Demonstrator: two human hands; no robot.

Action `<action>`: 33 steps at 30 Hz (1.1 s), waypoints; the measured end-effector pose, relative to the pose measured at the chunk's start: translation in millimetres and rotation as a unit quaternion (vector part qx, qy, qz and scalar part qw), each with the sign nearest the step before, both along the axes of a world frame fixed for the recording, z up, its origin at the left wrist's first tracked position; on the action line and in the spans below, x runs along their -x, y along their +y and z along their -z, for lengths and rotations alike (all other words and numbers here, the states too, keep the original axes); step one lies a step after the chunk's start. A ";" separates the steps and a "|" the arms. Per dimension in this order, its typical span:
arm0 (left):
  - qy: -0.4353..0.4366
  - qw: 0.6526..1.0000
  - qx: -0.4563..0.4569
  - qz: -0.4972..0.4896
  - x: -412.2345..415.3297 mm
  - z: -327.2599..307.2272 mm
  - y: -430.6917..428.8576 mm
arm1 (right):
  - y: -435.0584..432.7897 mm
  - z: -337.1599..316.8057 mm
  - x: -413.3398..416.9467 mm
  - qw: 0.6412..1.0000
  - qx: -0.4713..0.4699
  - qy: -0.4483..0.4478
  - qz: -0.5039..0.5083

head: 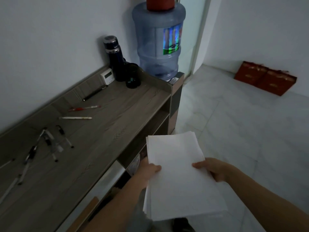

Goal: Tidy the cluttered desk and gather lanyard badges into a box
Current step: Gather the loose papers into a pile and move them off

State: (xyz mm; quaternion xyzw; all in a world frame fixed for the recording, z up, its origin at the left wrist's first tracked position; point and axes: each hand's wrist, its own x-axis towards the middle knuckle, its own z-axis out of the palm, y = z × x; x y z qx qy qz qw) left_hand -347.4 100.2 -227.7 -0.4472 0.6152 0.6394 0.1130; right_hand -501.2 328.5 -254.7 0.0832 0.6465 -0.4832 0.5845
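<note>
Mid-task: paper stack [177,173] clamped in left grip [148,171] and right grip [212,169] beside bench [108,131]; pens [50,143] on bench unsorted; badge-gathering apparently pending.

dim room, soft motion blur, wide-angle bending at the edges.

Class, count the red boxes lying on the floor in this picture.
2. The left red box and the right red box lie side by side on the floor against the wall; others may lie out of frame.
</note>
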 end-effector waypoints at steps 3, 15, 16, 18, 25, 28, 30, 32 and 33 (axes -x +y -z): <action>0.025 0.999 -0.043 -0.021 7.0 -0.3 -4.1 | -0.1 8.5 7.6 1.000 0.019 -0.011 0.012; 0.050 0.988 -0.094 -0.108 53.7 18.2 -44.3 | -43.7 12.5 77.9 0.999 0.012 0.037 0.012; 0.052 0.984 -0.130 -0.113 55.6 18.6 -49.3 | -49.1 14.0 86.8 0.999 0.017 0.043 0.020; 0.053 0.979 -0.172 -0.095 51.4 15.6 -53.5 | -58.2 12.3 95.6 0.997 0.028 0.060 0.051; 0.036 0.951 -0.190 -0.240 37.0 15.2 -60.6 | -122.7 35.2 106.6 0.987 0.053 0.005 0.149; -0.013 0.960 -0.138 -0.243 30.7 9.9 -64.6 | -152.1 52.4 87.4 0.979 0.035 -0.055 0.195; -0.038 0.974 -0.097 -0.204 26.8 4.0 -62.9 | -172.6 60.6 76.1 0.969 0.030 -0.096 0.225; -0.043 0.980 -0.072 -0.180 20.3 -4.9 -62.7 | -196.8 63.0 67.7 0.961 0.038 -0.128 0.243; -0.042 0.984 -0.062 -0.163 17.3 -10.5 -63.0 | -208.8 62.6 65.2 0.958 0.042 -0.140 0.246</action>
